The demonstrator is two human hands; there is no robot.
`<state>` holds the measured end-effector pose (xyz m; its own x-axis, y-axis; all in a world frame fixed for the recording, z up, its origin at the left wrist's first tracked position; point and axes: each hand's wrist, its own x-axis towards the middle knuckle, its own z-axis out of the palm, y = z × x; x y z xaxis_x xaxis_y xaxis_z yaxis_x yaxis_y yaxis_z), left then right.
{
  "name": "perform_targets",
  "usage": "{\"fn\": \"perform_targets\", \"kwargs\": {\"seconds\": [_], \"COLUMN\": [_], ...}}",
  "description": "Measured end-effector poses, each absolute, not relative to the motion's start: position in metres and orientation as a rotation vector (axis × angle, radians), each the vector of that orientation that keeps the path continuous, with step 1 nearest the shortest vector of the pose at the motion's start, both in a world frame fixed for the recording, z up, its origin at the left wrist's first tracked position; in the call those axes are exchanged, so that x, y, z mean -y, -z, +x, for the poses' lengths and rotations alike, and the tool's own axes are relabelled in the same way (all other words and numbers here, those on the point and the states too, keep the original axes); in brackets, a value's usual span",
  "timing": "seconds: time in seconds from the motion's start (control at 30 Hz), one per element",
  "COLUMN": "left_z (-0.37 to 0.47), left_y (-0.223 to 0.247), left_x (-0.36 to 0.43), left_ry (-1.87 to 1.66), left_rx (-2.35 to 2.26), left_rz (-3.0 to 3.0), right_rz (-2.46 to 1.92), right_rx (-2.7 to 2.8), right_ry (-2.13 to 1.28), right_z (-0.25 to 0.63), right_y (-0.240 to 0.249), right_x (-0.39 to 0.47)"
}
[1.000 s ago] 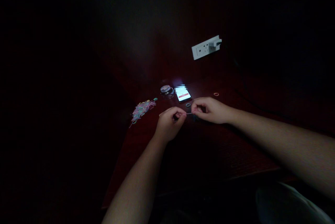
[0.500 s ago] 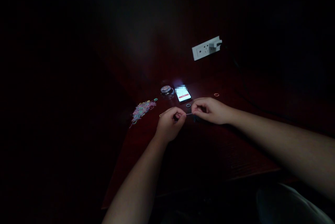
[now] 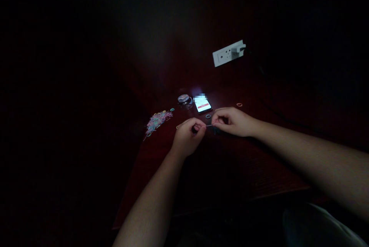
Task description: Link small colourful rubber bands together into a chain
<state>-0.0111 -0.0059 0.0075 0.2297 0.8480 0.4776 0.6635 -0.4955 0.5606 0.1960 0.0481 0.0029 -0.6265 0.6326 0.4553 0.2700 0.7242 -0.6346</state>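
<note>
Thin pale strand (image 3: 209,125) is pulled straight between the two hands over the bench (image 3: 245,170), well in from its left and front edges: left hand (image 3: 187,137) pinches one end, right hand (image 3: 232,122) pinches the other, thumb against fingers on both. Grey ring (image 3: 208,116) lies just past the strand, then a lit phone (image 3: 203,105) farther from the front edge, with a lidded jar (image 3: 185,101) right beside it. Heap of coloured bands (image 3: 158,122) sits by the bench's left edge; orange ring (image 3: 239,105) lies beyond the right hand.
</note>
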Motion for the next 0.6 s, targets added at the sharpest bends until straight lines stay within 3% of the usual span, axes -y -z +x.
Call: {"fn": "perform_targets", "kwargs": {"seconds": [0.6], "left_z": [-0.011], "left_y": [-0.0073], "left_x": [0.0059], "left_ry": [-1.127], "left_rx": [-1.403], "left_rz": [2.25], "right_rz": [-0.673], "right_rx": [2.265], "right_ry": [-0.691], "right_z": [0.197], "right_y": [-0.0047], "right_x": [-0.0474]}}
